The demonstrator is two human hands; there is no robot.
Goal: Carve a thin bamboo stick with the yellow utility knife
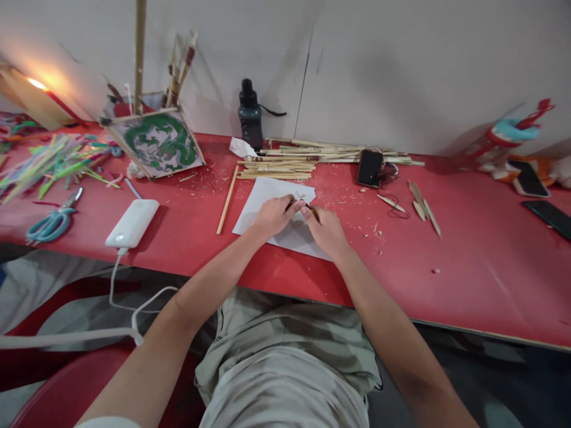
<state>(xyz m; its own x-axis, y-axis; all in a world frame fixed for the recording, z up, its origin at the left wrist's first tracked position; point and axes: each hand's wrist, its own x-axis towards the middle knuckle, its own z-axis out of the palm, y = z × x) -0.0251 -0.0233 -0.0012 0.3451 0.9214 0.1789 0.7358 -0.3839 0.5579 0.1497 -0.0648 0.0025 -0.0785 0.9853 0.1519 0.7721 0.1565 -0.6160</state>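
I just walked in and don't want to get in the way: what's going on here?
A person is at a red table, with both hands close together over a sheet of white paper. The right hand grips a small dark-and-yellow tool. The left hand meets it, but what its fingers hold is too small to tell. Pale sticks lie just beyond the paper, and shavings are scattered on the table.

One left hand [275, 215] and one right hand [328, 229] showed, plus one thin dark tool [314, 211], one white sheet [292, 233], one dragon picture [164, 142], one black bottle [250, 117], one pair of scissors [51, 224], one white power bank [132, 223] and one lone stick [227, 199]. Phone-like devices [370, 168] numbered three; piled sticks [279, 169] overlapped too much to count.
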